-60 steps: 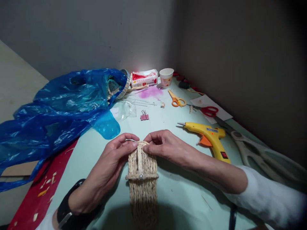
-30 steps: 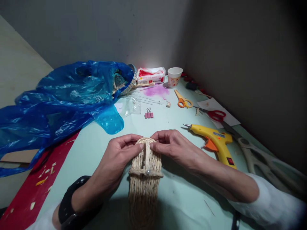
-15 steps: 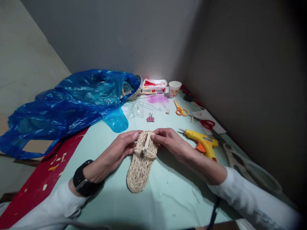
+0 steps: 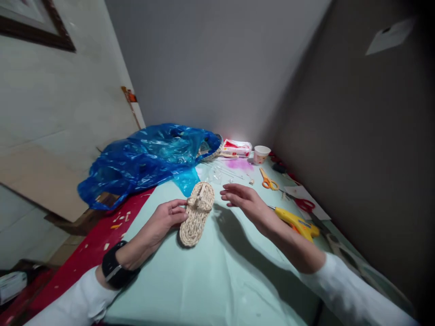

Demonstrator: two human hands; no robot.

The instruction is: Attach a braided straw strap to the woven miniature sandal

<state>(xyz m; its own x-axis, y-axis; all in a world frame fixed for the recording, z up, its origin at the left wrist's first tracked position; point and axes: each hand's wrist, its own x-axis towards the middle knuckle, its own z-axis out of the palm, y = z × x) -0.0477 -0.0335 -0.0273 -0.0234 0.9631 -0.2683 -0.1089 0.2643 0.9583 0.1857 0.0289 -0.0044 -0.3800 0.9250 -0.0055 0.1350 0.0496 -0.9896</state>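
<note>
A woven straw sandal (image 4: 195, 224), with a braided strap across its upper half, is in front of me above the pale green tabletop. My left hand (image 4: 168, 217) pinches its left edge between thumb and fingers; the fingertips are partly hidden there. To the right of the sandal, my right hand (image 4: 243, 197) hangs over the table with its fingers stretched out. It holds nothing and is apart from the sandal. Just beyond the right wrist lies a yellow glue gun (image 4: 299, 224).
A blue plastic bag (image 4: 142, 158) fills the back left. At the back stand a red-and-white packet (image 4: 236, 148) and a paper cup (image 4: 261, 155). Orange scissors (image 4: 268, 181), red-handled scissors (image 4: 304, 204) and large shears (image 4: 346, 253) lie along the right. Walls rise behind and to the right.
My right hand has let go of the sandal's top and moved off to the right, fingers extended. My left hand has shifted lower on its left edge. The view has tilted up.
</note>
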